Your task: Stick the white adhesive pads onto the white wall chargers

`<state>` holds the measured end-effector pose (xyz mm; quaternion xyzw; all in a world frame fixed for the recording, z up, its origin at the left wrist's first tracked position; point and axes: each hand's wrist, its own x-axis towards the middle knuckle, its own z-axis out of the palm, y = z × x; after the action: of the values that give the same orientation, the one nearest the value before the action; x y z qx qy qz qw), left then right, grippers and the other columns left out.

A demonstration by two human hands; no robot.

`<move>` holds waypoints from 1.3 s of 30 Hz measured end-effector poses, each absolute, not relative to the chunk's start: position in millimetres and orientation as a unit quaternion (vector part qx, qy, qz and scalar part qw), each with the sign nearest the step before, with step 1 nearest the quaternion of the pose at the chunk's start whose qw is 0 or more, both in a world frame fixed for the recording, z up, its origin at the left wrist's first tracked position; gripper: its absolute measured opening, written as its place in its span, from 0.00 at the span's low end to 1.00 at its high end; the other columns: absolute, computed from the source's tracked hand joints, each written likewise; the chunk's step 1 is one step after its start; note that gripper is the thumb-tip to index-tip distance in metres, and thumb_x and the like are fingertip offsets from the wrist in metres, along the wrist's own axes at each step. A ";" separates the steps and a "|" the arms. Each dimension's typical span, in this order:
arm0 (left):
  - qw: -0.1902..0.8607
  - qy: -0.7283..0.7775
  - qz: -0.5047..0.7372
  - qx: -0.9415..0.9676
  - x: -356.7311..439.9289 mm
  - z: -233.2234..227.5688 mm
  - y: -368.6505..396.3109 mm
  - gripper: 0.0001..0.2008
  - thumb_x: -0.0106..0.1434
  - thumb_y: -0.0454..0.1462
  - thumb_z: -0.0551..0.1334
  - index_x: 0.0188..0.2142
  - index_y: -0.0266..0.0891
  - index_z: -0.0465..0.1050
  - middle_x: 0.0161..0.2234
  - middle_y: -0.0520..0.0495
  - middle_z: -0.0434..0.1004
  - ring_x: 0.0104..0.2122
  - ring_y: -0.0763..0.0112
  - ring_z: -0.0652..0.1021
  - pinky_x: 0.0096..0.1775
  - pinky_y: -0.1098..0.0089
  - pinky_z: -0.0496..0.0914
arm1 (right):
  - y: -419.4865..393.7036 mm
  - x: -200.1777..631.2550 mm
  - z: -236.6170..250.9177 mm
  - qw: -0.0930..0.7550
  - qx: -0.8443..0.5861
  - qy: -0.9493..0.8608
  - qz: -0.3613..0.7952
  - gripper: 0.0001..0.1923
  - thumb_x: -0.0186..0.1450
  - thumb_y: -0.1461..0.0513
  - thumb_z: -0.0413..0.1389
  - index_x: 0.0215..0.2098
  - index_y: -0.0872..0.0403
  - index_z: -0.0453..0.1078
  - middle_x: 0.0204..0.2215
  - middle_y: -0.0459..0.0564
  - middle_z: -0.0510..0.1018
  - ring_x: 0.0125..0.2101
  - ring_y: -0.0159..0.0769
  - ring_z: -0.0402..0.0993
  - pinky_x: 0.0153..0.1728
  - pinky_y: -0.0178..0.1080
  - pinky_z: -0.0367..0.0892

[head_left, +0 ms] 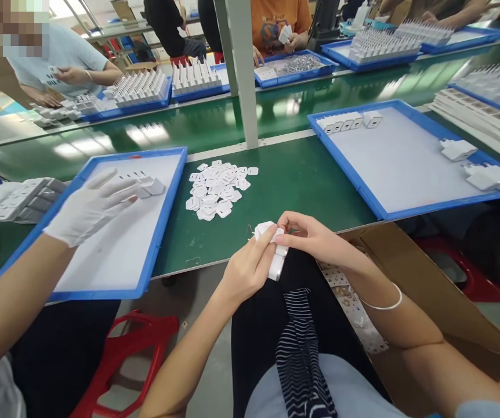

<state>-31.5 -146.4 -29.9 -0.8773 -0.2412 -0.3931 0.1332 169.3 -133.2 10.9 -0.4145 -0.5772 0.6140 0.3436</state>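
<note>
1. A small white plastic charger plug (pixel 272 251) is held over the lap, just off the near edge of the green belt table (pixel 302 180), its long axis running down and slightly right.
2. The left hand (pixel 245 268) is closed around its lower side; the right hand (pixel 308 235) pinches its top.
3. A pile of small white square stickers (pixel 217 188) lies beyond, nearer the left hand.
4. A gloved co-worker's hand (pixel 89 206) rests on the left blue tray (pixel 163 209); nothing blocks the way.

Blue trays (pixel 163 203), loose white stickers (pixel 217 188), cardboard box (pixel 424 278)
</note>
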 end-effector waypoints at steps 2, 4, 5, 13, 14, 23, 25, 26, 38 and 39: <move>0.128 -0.242 -0.392 -0.878 -34.3 -32.6 -147.1 0.16 0.66 0.29 0.61 0.54 0.27 0.69 0.55 0.26 0.76 0.50 0.51 0.81 0.42 0.63 0.80 | -126.9 171.3 6.0 0.333 -0.392 -0.538 0.668 0.12 0.62 0.56 0.64 0.32 0.54 0.67 0.28 0.42 0.67 0.30 0.30 0.63 0.32 0.34 0.60; 0.115 -0.247 -0.394 -0.878 -37.4 -36.0 -147.5 0.17 0.67 0.30 0.60 0.55 0.30 0.69 0.57 0.28 0.75 0.51 0.52 0.81 0.43 0.64 0.80 | -120.7 175.6 1.1 0.316 -0.378 -0.494 0.716 0.11 0.60 0.59 0.65 0.30 0.56 0.70 0.25 0.42 0.68 0.27 0.28 0.61 0.30 0.34 0.58; 0.107 -0.251 -0.394 -0.878 -38.6 -37.6 -147.6 0.17 0.67 0.30 0.60 0.56 0.31 0.68 0.57 0.29 0.74 0.52 0.52 0.81 0.44 0.64 0.80 | -117.9 177.7 -1.3 0.309 -0.376 -0.475 0.733 0.10 0.59 0.60 0.65 0.30 0.56 0.70 0.25 0.42 0.68 0.26 0.27 0.61 0.30 0.33 0.58; 0.108 -0.271 -0.388 -0.874 -36.7 -41.9 -143.3 0.15 0.66 0.29 0.60 0.53 0.30 0.69 0.54 0.28 0.76 0.48 0.53 0.82 0.42 0.65 0.80 | -109.9 177.6 -2.6 0.291 -0.399 -0.444 0.748 0.15 0.55 0.57 0.68 0.23 0.57 0.69 0.19 0.42 0.67 0.21 0.25 0.60 0.24 0.32 0.53; 0.105 -0.268 -0.389 -0.875 -36.2 -41.8 -142.6 0.15 0.66 0.29 0.61 0.52 0.30 0.69 0.54 0.28 0.76 0.48 0.53 0.82 0.42 0.64 0.80 | -110.2 176.7 -0.7 0.293 -0.401 -0.453 0.741 0.17 0.55 0.56 0.68 0.22 0.57 0.68 0.18 0.42 0.67 0.21 0.25 0.59 0.23 0.32 0.52; 0.108 -0.259 -0.419 -0.863 -32.7 -48.3 -138.9 0.19 0.65 0.28 0.62 0.55 0.30 0.69 0.55 0.27 0.76 0.40 0.56 0.84 0.35 0.63 0.78 | -113.8 161.1 3.3 0.372 -0.430 -0.461 0.682 0.24 0.58 0.51 0.65 0.15 0.55 0.63 0.13 0.41 0.63 0.16 0.22 0.51 0.20 0.34 0.44; 0.097 -0.271 -0.429 -0.856 -32.1 -50.4 -138.7 0.20 0.66 0.29 0.61 0.57 0.32 0.68 0.55 0.29 0.76 0.41 0.56 0.84 0.37 0.63 0.79 | -112.6 155.8 -0.3 0.397 -0.433 -0.466 0.662 0.23 0.58 0.53 0.64 0.14 0.55 0.61 0.13 0.40 0.62 0.16 0.22 0.50 0.20 0.34 0.44; 0.091 -0.275 -0.434 -0.853 -31.9 -51.5 -138.3 0.20 0.66 0.29 0.61 0.57 0.32 0.67 0.55 0.29 0.76 0.43 0.55 0.84 0.38 0.63 0.79 | -110.9 153.8 -2.5 0.411 -0.436 -0.471 0.647 0.22 0.59 0.54 0.63 0.15 0.55 0.61 0.13 0.40 0.62 0.16 0.22 0.51 0.20 0.34 0.45; -0.179 -0.385 -0.532 -0.732 -35.5 -41.3 -134.5 0.17 0.59 0.35 0.71 0.48 0.39 0.76 0.52 0.39 0.78 0.51 0.57 0.80 0.53 0.56 0.77 | -76.5 194.5 -15.5 0.419 -0.509 -0.579 0.481 0.09 0.60 0.65 0.60 0.26 0.53 0.64 0.20 0.43 0.73 0.21 0.31 0.73 0.22 0.33 0.69; -0.209 -0.391 -0.541 -0.715 -35.5 -39.3 -134.2 0.17 0.58 0.35 0.72 0.47 0.39 0.77 0.51 0.39 0.79 0.51 0.57 0.80 0.53 0.55 0.77 | -77.6 196.5 -15.4 0.416 -0.510 -0.580 0.480 0.08 0.60 0.64 0.61 0.27 0.54 0.65 0.20 0.43 0.74 0.20 0.30 0.73 0.22 0.33 0.69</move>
<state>-35.5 -134.2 -39.3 -0.7151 -0.3907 -0.5406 -0.2092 196.5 -77.6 -15.4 -0.5103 -0.5797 0.4798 0.4164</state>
